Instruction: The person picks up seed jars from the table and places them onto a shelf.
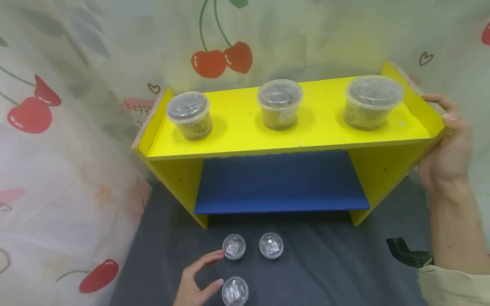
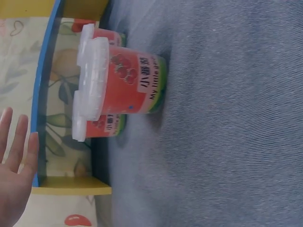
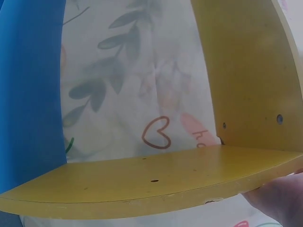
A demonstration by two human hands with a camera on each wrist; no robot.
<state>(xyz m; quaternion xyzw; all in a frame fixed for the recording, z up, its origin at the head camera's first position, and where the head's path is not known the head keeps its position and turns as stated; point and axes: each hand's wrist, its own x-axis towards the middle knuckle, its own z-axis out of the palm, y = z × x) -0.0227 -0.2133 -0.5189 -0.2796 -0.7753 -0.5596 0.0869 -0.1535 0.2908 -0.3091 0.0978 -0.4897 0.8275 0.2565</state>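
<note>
My left hand [image 1: 197, 278] reaches in from the bottom with thumb and fingers spread. Its forefinger is at the rim of a small lidded cup [image 1: 234, 247]; whether they touch, I cannot tell. A second cup [image 1: 271, 245] stands to the right, and a third cup [image 1: 235, 291] sits nearer me, beside the thumb. From the left wrist, a red and green cup [image 2: 125, 80] shows cherry tomatoes and a white lid. My right hand [image 1: 449, 144] grips the upper right side panel of a yellow shelf [image 1: 237, 123]; some of its fingers are hidden behind the panel.
Along the shelf top stand three clear lidded tubs: a left tub [image 1: 197, 125], a middle tub [image 1: 281, 117] and a right tub [image 1: 363, 112]. Below is a blue board [image 1: 279, 182]. Grey cloth [image 1: 329, 263] covers the table, and a printed curtain [image 1: 306, 38] hangs behind.
</note>
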